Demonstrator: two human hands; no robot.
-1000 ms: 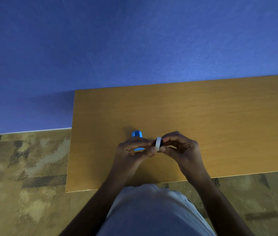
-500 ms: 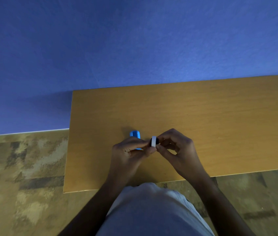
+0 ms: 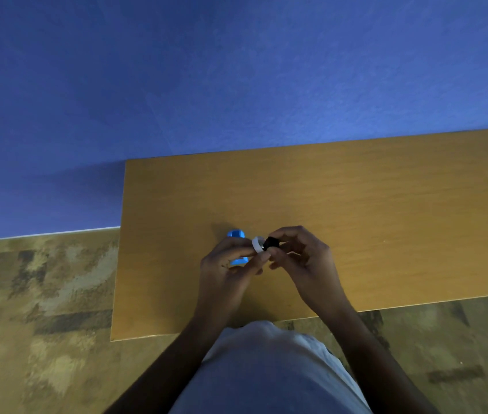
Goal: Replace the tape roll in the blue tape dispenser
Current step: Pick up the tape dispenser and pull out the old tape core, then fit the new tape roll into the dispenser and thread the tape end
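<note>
Pinching a small white tape roll (image 3: 257, 244) between thumb and fingertips, the left hand (image 3: 227, 271) also keeps the blue tape dispenser (image 3: 236, 245) tucked under its curled fingers, so both things sit in one grasp. The roll stands on edge, its open ring turned toward the right. Touching it on that side is a small black hub (image 3: 270, 243), gripped by the thumb and first fingers of the right hand (image 3: 302, 264); whether the hub sits partly inside the roll or only against it cannot be told. The remaining right fingers are loosely bent, holding nothing.

Only the top and a lower sliver of the dispenser show; the rest is hidden behind the left knuckles. It lies just beside the roll, on the left.

Both hands work low over the wooden table (image 3: 386, 219), near its front edge and toward its left end. The left edge of the tabletop is near the left wrist, while a wide bare stretch of wood runs off to the right and back to the blue wall (image 3: 236, 70). Patterned carpet (image 3: 42, 294) shows left of the table and below its front edge, where the person's pale shirt (image 3: 266, 369) meets the wood.
</note>
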